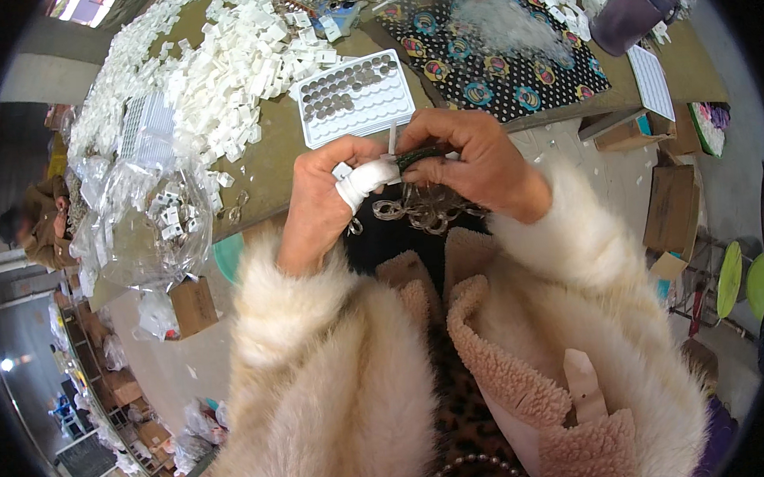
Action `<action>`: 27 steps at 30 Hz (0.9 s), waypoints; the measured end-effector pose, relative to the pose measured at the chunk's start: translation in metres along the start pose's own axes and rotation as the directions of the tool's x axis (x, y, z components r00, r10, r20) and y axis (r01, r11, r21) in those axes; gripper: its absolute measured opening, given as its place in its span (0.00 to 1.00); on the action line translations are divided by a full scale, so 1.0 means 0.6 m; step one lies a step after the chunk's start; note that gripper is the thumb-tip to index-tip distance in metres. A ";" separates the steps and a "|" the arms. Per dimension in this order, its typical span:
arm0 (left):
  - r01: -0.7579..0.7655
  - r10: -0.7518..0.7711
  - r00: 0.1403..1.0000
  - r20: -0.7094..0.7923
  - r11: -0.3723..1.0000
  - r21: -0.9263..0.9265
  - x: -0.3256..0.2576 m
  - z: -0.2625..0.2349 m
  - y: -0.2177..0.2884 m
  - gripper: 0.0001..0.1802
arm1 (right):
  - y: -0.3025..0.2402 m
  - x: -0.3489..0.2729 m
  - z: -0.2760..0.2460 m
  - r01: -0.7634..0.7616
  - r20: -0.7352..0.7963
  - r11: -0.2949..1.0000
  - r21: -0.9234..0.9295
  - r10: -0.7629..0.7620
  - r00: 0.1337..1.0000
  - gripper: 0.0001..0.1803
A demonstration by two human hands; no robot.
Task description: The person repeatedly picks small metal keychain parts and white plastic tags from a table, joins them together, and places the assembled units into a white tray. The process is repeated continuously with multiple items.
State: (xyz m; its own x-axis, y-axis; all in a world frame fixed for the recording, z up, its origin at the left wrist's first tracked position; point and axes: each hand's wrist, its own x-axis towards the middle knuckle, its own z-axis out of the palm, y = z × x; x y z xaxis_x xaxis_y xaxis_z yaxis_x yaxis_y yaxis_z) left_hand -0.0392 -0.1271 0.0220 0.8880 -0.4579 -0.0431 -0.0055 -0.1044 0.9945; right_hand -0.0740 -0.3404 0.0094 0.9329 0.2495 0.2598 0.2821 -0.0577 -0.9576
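Observation:
My left hand [324, 198] has a white bandage wrapped round its thumb and pinches a small white piece [391, 165] at chest height. My right hand [473, 160] meets it from the right, its fingers closed on a thin dark strip [417, 157]. A loose bunch of metal rings [419, 209] hangs just under both hands, over my lap. Right above the hands a white tray [357, 97] with rows of round wells lies on the table edge; its upper rows hold small dark round pieces.
A big heap of small white plastic pieces [218, 74] covers the brown table. A clear bag [139, 225] of parts lies at the left. A dotted black cloth [493, 51], a purple tub [633, 5] and cardboard boxes [670, 206] are to the right. Another person [40, 222] sits far left.

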 end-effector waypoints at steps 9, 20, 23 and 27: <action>0.147 -0.156 0.983 -0.093 0.984 -0.097 -0.015 0.008 -0.027 0.09 | 0.025 -0.013 0.046 0.155 -0.133 0.923 -0.351 -0.213 0.968 0.11; -0.093 0.054 0.911 -0.409 0.993 -0.077 -0.020 0.076 -0.069 0.08 | 0.010 -0.020 0.070 0.083 -0.223 0.725 -0.684 -0.317 0.922 0.09; -0.097 0.060 0.908 -0.414 0.993 -0.070 -0.019 0.080 -0.068 0.08 | 0.008 -0.021 0.069 0.089 -0.209 0.699 -0.710 -0.329 0.921 0.08; -0.108 0.061 0.893 -0.446 0.991 -0.082 -0.020 0.086 -0.067 0.07 | 0.007 -0.021 0.071 0.079 -0.203 0.681 -0.728 -0.323 0.924 0.07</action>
State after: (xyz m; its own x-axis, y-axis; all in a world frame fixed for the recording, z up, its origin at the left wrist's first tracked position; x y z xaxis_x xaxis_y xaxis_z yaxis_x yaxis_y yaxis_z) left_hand -0.0733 -0.1631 -0.0222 0.9977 -0.0212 0.0643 -0.0639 0.0182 0.9978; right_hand -0.0941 -0.3029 -0.0032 0.8164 0.0532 0.5750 0.4286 -0.7232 -0.5416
